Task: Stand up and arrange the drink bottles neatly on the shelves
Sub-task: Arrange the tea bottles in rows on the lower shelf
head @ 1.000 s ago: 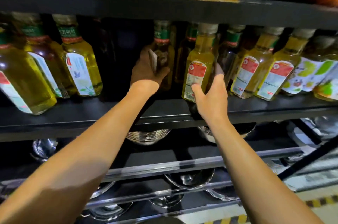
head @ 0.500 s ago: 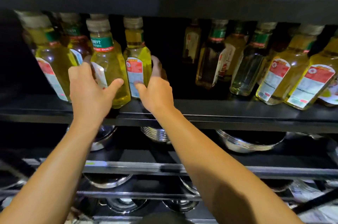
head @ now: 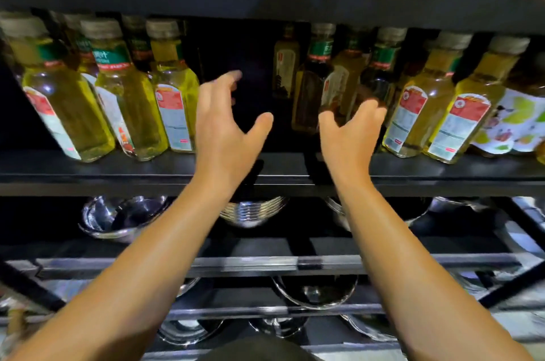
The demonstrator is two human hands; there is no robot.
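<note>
Left hand [head: 224, 127]: fingers spread and loose, holding nothing, in the dark gap on the shelf [head: 147, 166].
Yellow bottles [head: 174, 95]: upright, just left of those fingers.
Right hand [head: 351, 136]: fingers loosely curved, empty.
Dark bottles [head: 309, 95]: just behind its fingertips; contact unclear.

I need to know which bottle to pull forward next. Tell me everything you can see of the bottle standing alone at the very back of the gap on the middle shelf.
The lone back bottle is small in view, slim and upright, deep in the dark gap of the middle shelf. It holds yellowish liquid and carries a pale label with a red patch; its cap is lost in shadow. Nothing visibly touches it: the left hand and right hand are both open and nearer the camera.
</note>
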